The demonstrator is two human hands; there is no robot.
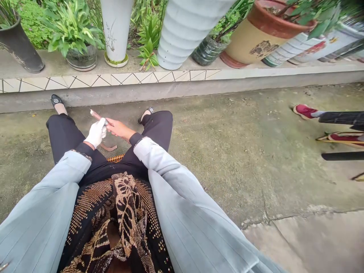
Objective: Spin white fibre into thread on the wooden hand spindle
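Your white-gloved left hand [96, 132] is wrapped around the slim pinkish-brown stalk [97, 115], its pale tip pointing to ten o'clock. Your bare right hand [121, 129] meets it at the near end; I cannot tell its grip. A curled strip [109, 148] shows at six o'clock from them. You seem mid-handling; the next move calls for a steady left hold.

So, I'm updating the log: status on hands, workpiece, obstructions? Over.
Gloved left hand and bare right hand meet, slender brownish piece held between them. Curved brownish strip lower in view. Nothing visible in the hands' way.
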